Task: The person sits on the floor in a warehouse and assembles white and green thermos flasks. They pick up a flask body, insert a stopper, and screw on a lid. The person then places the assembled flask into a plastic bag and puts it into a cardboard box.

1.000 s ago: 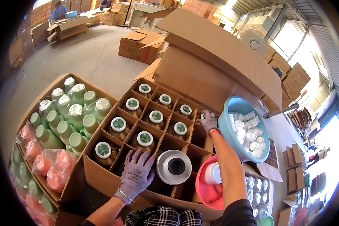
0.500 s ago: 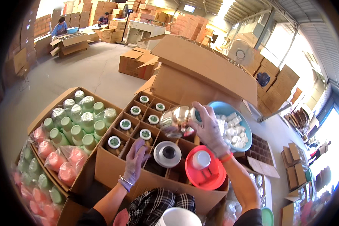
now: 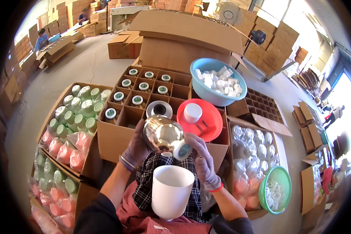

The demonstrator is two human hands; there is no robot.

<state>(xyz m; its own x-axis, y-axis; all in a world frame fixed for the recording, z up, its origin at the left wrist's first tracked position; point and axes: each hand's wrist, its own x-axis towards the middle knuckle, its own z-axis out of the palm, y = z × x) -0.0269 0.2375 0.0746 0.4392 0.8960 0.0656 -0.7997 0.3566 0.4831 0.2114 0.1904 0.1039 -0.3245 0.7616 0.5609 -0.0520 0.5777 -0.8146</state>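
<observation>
Close in front of me, a mirror-like silvered glass flask liner (image 3: 162,133) lies tilted, its white cap (image 3: 182,151) with a green top pointing right. My gloved left hand (image 3: 137,145) grips its rounded end. At the cap end, my gloved right hand (image 3: 203,160) has its fingers curled against it. Just below stands a white plastic cylinder (image 3: 172,191), open at the top, at my lap. Beyond the liner, a divided carton (image 3: 117,147) holds several white-capped bottles (image 3: 137,100). A grey ring-shaped piece with a dark centre (image 3: 159,110) rests on its dividers.
A red basin (image 3: 213,132) with a white cup (image 3: 192,113) sits on the carton. Behind it is a blue basin (image 3: 199,89) of white caps. Left, a box holds green and pink wrapped cups (image 3: 80,121). A green basin (image 3: 286,186) stands right. Other people work far left.
The liner has come from above the carton back toward my body, its cap turned down. My left hand has left the carton's edge and taken hold of it. The view has tilted down.
</observation>
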